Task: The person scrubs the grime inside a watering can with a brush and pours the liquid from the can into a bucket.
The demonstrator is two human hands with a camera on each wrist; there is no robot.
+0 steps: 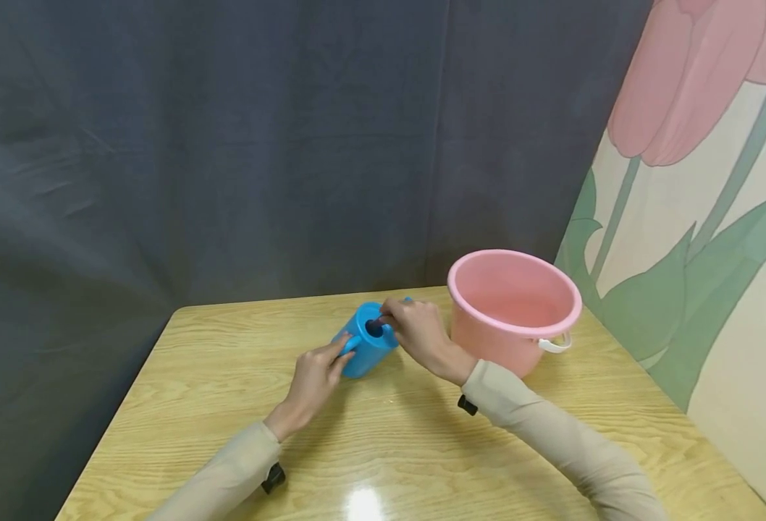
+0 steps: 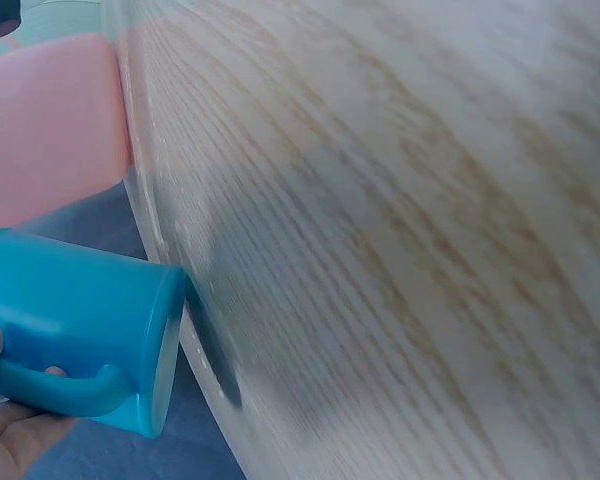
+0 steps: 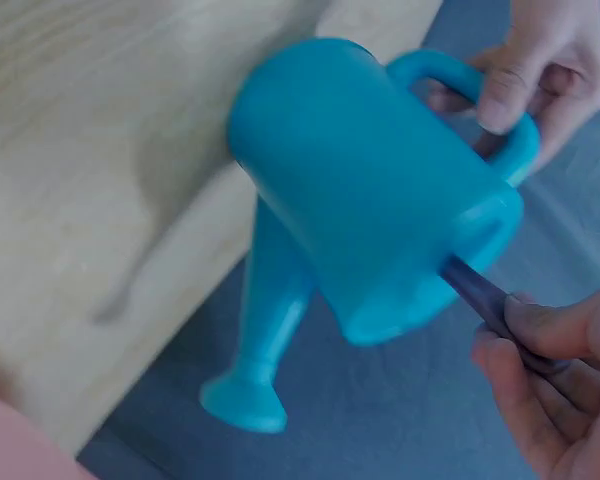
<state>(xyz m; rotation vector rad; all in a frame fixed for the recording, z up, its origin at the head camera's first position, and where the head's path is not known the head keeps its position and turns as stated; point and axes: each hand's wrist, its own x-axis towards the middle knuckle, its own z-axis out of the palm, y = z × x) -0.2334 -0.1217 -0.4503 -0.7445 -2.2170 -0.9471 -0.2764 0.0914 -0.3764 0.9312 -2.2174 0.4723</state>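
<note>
A blue watering can (image 1: 365, 354) leans slightly over the wooden table, its base close to the tabletop. My left hand (image 1: 314, 376) grips its loop handle, fingers wrapped round it in the right wrist view. From the other side my right hand (image 1: 422, 334) pinches a slim, dark purple handle (image 3: 480, 297) between thumb and fingers. The handle's far end goes into the can's top opening, where a dark part (image 1: 373, 328) shows in the head view; I cannot tell what kind of tool it is. The spout (image 3: 270, 310) with its flared rose points away from the handle side.
Right of the can stands a pink bucket (image 1: 461, 318) with a white-gripped bail (image 1: 555, 345), close to my right hand. The wooden table (image 1: 226, 391) ends at a dark curtain (image 1: 305, 145) behind. A wall painted with tulips (image 1: 735, 304) borders the right side.
</note>
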